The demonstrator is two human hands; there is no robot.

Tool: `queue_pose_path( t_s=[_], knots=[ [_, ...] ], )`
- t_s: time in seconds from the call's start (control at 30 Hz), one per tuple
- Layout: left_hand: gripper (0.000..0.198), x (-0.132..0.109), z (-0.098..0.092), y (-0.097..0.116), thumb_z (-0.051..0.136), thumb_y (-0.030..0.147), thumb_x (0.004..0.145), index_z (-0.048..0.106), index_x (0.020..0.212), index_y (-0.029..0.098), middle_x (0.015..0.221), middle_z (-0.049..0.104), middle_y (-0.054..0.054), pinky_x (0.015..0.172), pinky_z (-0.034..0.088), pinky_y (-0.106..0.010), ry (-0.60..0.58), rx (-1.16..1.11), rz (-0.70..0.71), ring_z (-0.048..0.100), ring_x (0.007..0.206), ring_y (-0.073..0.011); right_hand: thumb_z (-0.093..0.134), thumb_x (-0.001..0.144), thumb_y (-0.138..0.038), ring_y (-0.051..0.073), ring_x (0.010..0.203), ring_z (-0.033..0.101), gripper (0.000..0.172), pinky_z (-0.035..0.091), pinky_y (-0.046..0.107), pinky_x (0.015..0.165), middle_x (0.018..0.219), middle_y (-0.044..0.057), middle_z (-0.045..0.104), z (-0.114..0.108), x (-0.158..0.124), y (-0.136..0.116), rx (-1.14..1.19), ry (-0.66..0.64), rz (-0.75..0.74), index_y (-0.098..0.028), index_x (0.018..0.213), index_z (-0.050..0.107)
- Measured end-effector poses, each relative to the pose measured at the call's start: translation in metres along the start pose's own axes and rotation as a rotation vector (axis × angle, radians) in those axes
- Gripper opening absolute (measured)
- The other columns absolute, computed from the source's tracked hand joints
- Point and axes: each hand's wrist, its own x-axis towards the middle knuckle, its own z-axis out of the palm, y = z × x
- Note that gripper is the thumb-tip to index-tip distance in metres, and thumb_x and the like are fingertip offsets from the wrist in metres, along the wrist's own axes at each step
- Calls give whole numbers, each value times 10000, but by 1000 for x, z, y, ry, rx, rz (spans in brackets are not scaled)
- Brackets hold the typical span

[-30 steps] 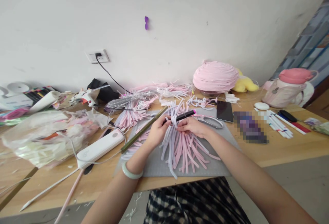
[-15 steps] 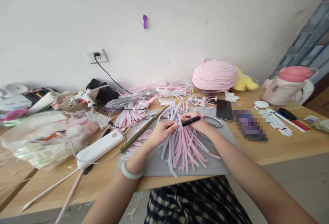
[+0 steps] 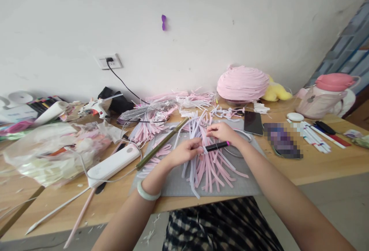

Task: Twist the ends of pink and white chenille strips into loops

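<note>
My left hand (image 3: 186, 152) is closed on the near end of a black marker (image 3: 216, 146) with a pink cap, pinching it together with a white strip. Just behind it, my right hand (image 3: 222, 131) pinches pink and white strips (image 3: 208, 165) that fan out over a grey cutting mat (image 3: 178, 183). A green stick (image 3: 161, 143) lies slantwise on the mat, left of my hands. The marker lies level above the strips, its pink cap pointing right.
Scissors (image 3: 241, 137) and a dark phone (image 3: 253, 122) lie right of my hands. Further back sit a pink ruffled ball (image 3: 242, 83), a glue gun (image 3: 98, 108) and a white power bank (image 3: 113, 164). Pens (image 3: 313, 137) and a pink bottle (image 3: 325, 95) are at the right.
The marker has come down from behind the strips toward me and now lies level. My left hand has taken its near end while my right hand has shifted back and up.
</note>
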Motion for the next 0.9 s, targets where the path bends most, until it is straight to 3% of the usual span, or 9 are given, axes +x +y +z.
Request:
queue_pose_path(
  t_s=[0.17, 0.33, 0.43, 0.57, 0.73, 0.8, 0.9],
  knots=[
    [255, -5, 3, 5, 491, 417, 770, 462, 701, 173, 544, 487, 29, 407, 192, -207, -52, -26, -14, 282, 411, -54, 561, 620, -168, 121, 593, 524, 99, 367, 221, 573, 599, -6, 607, 9, -2, -5, 1, -34, -38, -162, 588, 655],
    [275, -4, 5, 6, 528, 436, 733, 436, 727, 177, 577, 538, 25, 386, 162, -202, -68, -213, -70, 247, 373, -38, 531, 645, -174, 116, 572, 512, 132, 367, 219, 563, 592, -5, 605, 8, -2, -6, 21, -30, -39, -160, 618, 659],
    [230, 1, 6, 2, 543, 383, 723, 494, 761, 162, 551, 542, 35, 388, 163, -203, -59, -147, -123, 235, 366, -39, 541, 656, -194, 111, 544, 480, 120, 348, 218, 538, 561, -12, 576, 3, -4, -6, 23, -39, -62, -156, 624, 651],
    [176, 6, 4, -4, 542, 301, 720, 596, 774, 142, 503, 518, 43, 443, 245, -206, 166, 163, -81, 358, 426, -75, 561, 685, -231, 106, 519, 430, 139, 306, 221, 504, 515, -21, 505, -1, -8, -10, -54, 44, -120, -155, 582, 615],
    [267, 9, -2, -7, 524, 298, 734, 612, 929, 138, 671, 645, -16, 583, 385, -236, 498, 169, -20, 543, 586, -133, 534, 732, -191, 142, 652, 503, 132, 364, 250, 635, 659, 19, 579, 10, -17, -17, -102, 243, -320, -179, 634, 621],
    [286, 10, -3, -8, 532, 320, 730, 599, 941, 138, 674, 643, -16, 535, 375, -227, 593, 95, 11, 510, 526, -112, 526, 743, -188, 149, 679, 513, 133, 372, 262, 670, 691, 29, 588, 18, -18, -18, -66, 261, -349, -184, 651, 621],
    [339, 9, -3, -9, 549, 366, 718, 560, 961, 131, 648, 613, 3, 415, 282, -198, 650, -143, 40, 348, 382, -46, 534, 731, -195, 149, 668, 518, 114, 381, 271, 669, 669, 25, 586, 29, -14, -18, 78, 201, -248, -175, 644, 606]
  ],
)
